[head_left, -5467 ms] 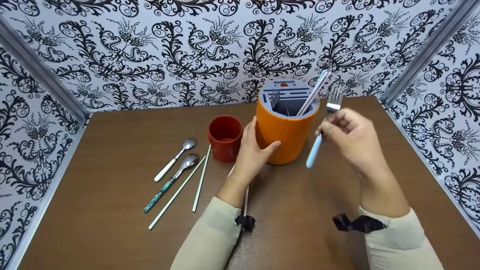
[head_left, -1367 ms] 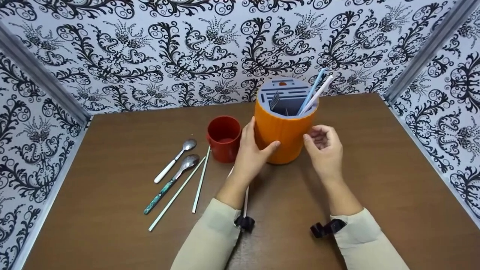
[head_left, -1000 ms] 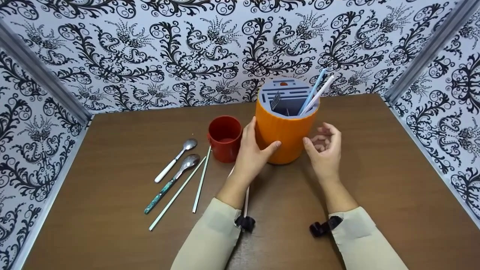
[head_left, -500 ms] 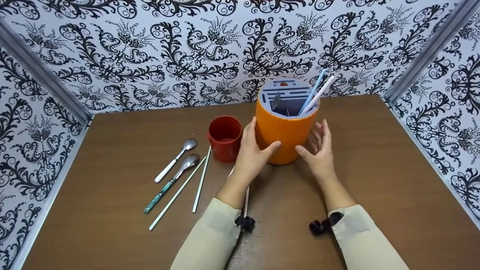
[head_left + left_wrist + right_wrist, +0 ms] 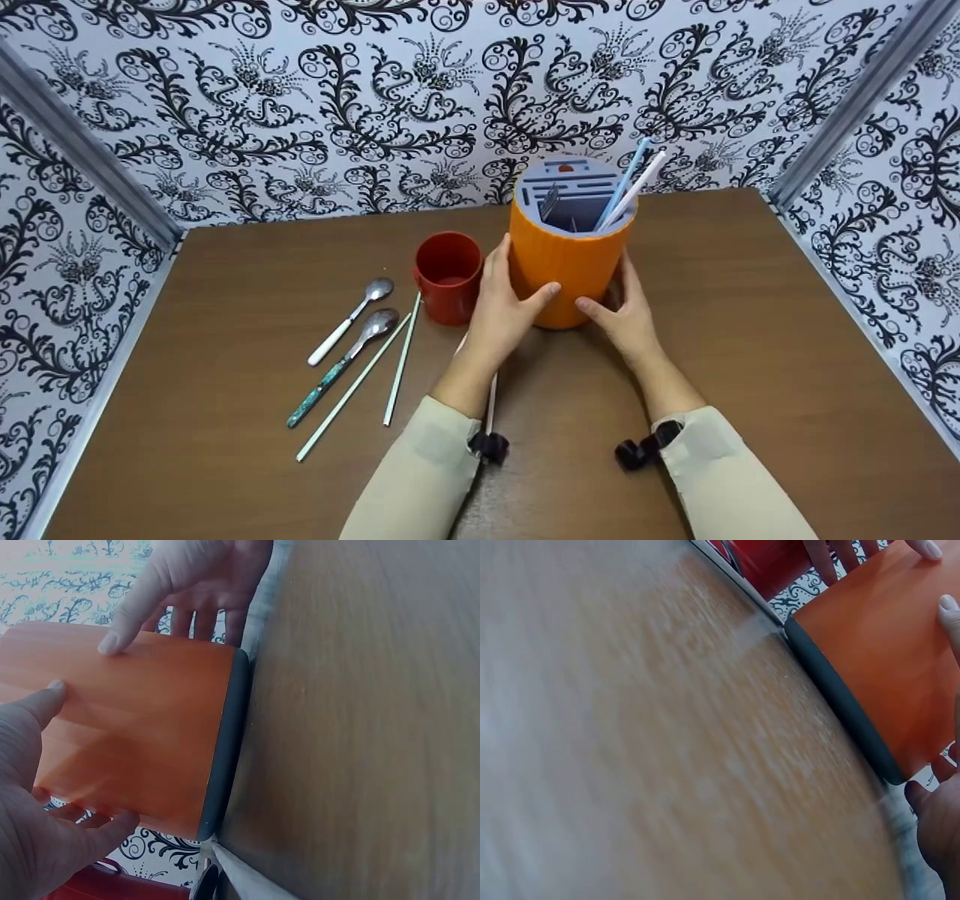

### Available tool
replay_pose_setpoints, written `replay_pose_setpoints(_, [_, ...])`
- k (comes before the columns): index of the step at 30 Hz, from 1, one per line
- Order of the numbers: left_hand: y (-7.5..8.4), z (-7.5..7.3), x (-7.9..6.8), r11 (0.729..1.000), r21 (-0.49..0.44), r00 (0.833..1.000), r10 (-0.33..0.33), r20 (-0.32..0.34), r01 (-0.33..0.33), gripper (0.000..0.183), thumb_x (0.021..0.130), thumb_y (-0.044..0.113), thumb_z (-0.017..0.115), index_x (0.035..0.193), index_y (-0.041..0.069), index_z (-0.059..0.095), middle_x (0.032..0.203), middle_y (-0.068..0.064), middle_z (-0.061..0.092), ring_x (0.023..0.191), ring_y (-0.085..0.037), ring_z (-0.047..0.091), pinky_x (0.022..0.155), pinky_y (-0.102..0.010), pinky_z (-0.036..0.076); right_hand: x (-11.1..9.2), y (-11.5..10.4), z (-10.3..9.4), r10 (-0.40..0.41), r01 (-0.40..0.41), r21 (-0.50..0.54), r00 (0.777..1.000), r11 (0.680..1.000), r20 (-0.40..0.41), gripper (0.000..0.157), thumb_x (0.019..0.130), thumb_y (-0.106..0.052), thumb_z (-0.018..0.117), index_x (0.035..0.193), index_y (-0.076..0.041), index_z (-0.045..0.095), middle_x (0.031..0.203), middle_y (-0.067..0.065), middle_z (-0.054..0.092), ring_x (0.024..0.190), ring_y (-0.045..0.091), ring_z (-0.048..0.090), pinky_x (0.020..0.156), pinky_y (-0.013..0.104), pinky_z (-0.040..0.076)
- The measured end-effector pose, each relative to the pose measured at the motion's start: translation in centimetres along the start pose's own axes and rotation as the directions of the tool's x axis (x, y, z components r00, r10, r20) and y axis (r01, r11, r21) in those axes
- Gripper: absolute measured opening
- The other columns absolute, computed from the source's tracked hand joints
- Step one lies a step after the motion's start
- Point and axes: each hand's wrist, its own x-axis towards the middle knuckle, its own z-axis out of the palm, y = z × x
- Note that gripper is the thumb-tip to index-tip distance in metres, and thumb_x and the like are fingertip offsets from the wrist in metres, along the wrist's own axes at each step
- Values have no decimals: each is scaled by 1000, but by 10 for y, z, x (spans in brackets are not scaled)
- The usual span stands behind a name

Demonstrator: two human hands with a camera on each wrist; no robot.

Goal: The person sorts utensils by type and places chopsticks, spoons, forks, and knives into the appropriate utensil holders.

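Note:
An orange utensil holder (image 5: 568, 277) with a grey slotted top (image 5: 570, 180) stands upright in the head view. My left hand (image 5: 504, 307) grips its left side, thumb across the front. On its right side my right hand (image 5: 626, 319) holds it too, thumb in front and fingers passing behind. In the left wrist view, both thumbs press the orange wall, with the dark base close against the table. A light blue stick (image 5: 630, 176) and a white stick (image 5: 642, 184) lean out of the large opening. Fork tines (image 5: 550, 201) show at its left; what lies deeper is hidden.
Left of the holder stands a red cup (image 5: 448, 289). Further left lie a white-handled spoon (image 5: 349, 322), a green-handled spoon (image 5: 341, 371) and two pale chopsticks (image 5: 352, 390) (image 5: 403, 360). Another thin stick (image 5: 492, 405) lies partly hidden under the left forearm. Patterned walls border the table.
The right hand held a blue-handled fork earlier and has since let it go. It has come left, its fingers moving in round the holder. The left hand stays in place.

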Motion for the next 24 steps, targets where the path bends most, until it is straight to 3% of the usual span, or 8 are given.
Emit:
replay_pose_setpoints(6, [0,-1,0,1000,13,1000,15,-3,-15,99,89,42,81,166,16,23,166,-8,35,151,-23,40,127,-41,31,1,4,1,5,-5,26,1000,1000,10,99,93,-12,77,168,-19,13,173,-2,22,156,18,30,131,42,22])
replay_pose_setpoints(17, [-1,-6,-8,997,55,999,49,-23,-47,89,95,35,75,166,14,24,165,-11,37,151,-25,42,127,-42,32,1,5,6,32,-32,18,999,999,19,99,93,-17,78,168,-21,13,174,-4,20,158,16,25,132,40,19])
replay_pose_setpoints(24, [4,-9,-18,998,46,998,52,28,-54,78,99,30,71,164,13,31,164,-9,40,148,-22,46,122,-38,40,1,5,0,19,-19,8,1000,1000,12,98,93,-15,78,168,-18,14,174,-1,21,158,18,26,132,41,19])
